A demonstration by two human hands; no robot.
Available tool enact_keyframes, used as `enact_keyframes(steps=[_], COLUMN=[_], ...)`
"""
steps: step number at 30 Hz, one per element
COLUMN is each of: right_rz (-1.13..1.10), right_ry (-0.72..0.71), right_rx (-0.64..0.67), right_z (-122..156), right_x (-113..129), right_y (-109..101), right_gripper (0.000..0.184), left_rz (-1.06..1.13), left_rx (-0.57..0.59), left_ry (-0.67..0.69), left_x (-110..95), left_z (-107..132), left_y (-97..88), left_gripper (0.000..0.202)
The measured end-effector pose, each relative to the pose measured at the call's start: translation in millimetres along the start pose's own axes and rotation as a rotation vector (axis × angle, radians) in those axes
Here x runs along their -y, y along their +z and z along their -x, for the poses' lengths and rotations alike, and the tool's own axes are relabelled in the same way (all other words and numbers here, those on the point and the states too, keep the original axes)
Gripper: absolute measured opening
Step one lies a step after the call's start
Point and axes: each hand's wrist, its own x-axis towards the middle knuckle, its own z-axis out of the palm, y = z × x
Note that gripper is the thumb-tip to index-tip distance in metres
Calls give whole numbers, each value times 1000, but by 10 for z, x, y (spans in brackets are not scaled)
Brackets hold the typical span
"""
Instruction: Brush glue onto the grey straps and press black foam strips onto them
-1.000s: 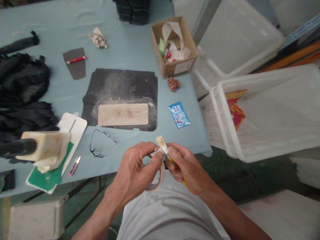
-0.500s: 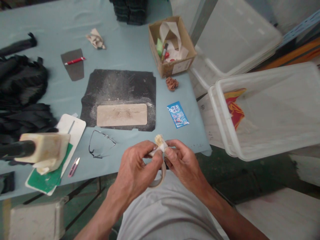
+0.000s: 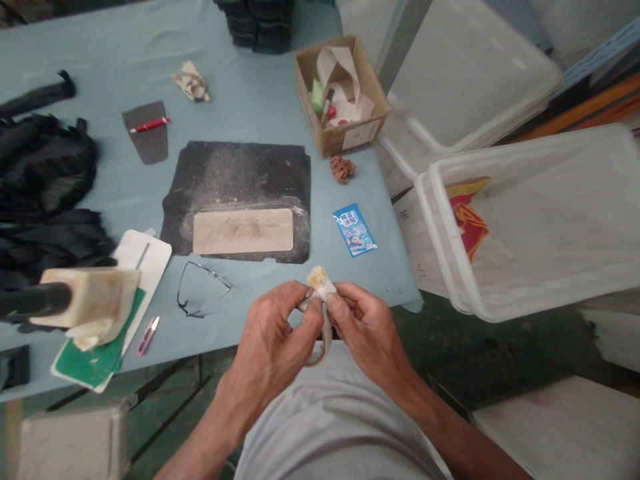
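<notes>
My two hands meet over my lap at the table's near edge. My right hand pinches a small brush just below its pale bristles, which stick up between the thumbs; the handle is hidden in the hand. My left hand is closed on a roll of beige tape that hangs below the fingers, its thumb and forefinger pressed against the brush's neck.
The blue table carries a black mat with a tan pad, glasses, a blue packet, a cardboard box, black fabric pieces and a snipper. Clear plastic bins stand at the right.
Both hands have shifted slightly up and left, staying together. The brush's yellow handle, visible a second ago below my right hand, is now hidden.
</notes>
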Motion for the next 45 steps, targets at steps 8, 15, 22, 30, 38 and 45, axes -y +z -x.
enact_keyframes(steps=[8, 15, 22, 30, 38, 45], right_rz=[18, 6, 36, 65, 100, 210], right_ry=[7, 15, -27, -35, -105, -150], right_rx=[-5, 30, 5, 62, 29, -78], right_z=[-3, -75, -132, -251, -319, -337], right_x=[-22, -39, -76, -188, -79, 80], right_y=[11, 29, 20, -79, -77, -35], right_gripper=[49, 54, 53, 55, 52, 44], left_rz=[1, -64, -99, -126, -175, -125], left_rx=[-1, -9, 2, 40, -41, -23], left_ry=[47, 89, 121, 190, 235, 223], left_x=[28, 115, 119, 144, 109, 35], left_z=[0, -39, -111, -263, -331, -384], left_y=[3, 0, -2, -7, 3, -65], left_gripper=[35, 33, 34, 30, 26, 33])
